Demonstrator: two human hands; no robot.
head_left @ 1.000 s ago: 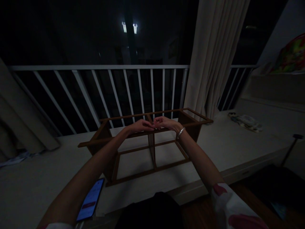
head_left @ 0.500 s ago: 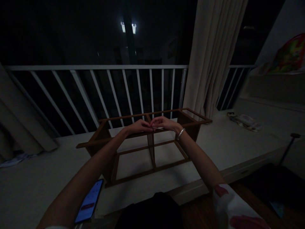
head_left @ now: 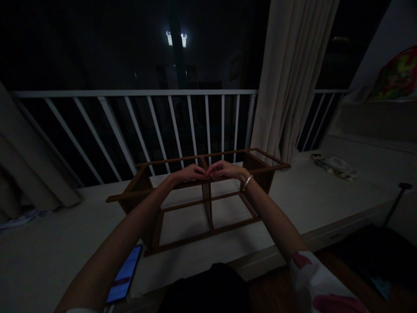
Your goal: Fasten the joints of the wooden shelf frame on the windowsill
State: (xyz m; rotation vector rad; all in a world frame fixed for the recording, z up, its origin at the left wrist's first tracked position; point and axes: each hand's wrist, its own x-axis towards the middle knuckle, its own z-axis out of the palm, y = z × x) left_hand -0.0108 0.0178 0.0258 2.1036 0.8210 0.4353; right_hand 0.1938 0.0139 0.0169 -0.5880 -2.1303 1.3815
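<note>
Wooden frame (head view): the two-bay frame (head_left: 207,204) stands on the pale ledge (head_left: 302,187), before the white railing (head_left: 137,93) and beneath both hands.
Left hand: located (head_left: 190,173) over the upper front rail (head_left: 130,195), near the middle divider; fingers bent, tips meeting or nearly meeting those opposite. Any grasp: cannot tell.
Right hand: fingers (head_left: 219,164) curled inward, thumb and tips drawn together beside a slim pale sliver (head_left: 213,178); whether it is pinched, cannot tell in this low light.
Reason for hold: judged, the hands meet centrally so both sets of fingertips can work on one small item; contact with the rail is unclear.
Reason for placement: judged, the flat ledge gives steady support within both arms' reach.
Phone: screen lit (head_left: 125,278), lying by the near left corner, partly hidden under the left forearm.
Edges: ledge's front edge runs near the frame; railing limits rearward movement.
Open room: upward, and rightward past the curtain (head_left: 289,78).
</note>
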